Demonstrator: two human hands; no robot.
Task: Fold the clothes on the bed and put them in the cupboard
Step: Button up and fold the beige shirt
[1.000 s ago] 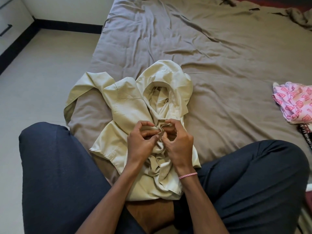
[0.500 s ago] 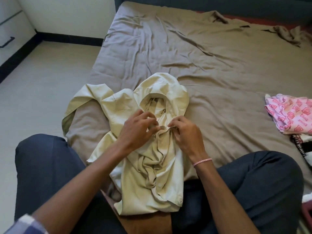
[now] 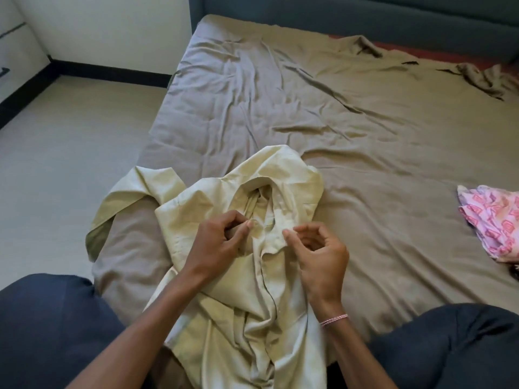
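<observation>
A pale cream shirt (image 3: 196,209) lies crumpled on the bed's near edge, collar away from me, one sleeve trailing off to the left. My left hand (image 3: 222,245) pinches the left side of the shirt's front placket below the collar. My right hand (image 3: 317,254) pinches the right side of the placket with thumb and forefinger, its other fingers curled. The shirt's lower part bunches between my knees.
The bed (image 3: 337,113) is covered with a wrinkled brown sheet. A pink patterned garment (image 3: 494,220) lies at the right edge. A dark blue headboard (image 3: 337,12) stands at the far end. Pale floor (image 3: 64,153) lies to the left.
My hands have moved up the shirt front toward the collar and drawn slightly apart. The view has tilted up, showing more of the bed and headboard.
</observation>
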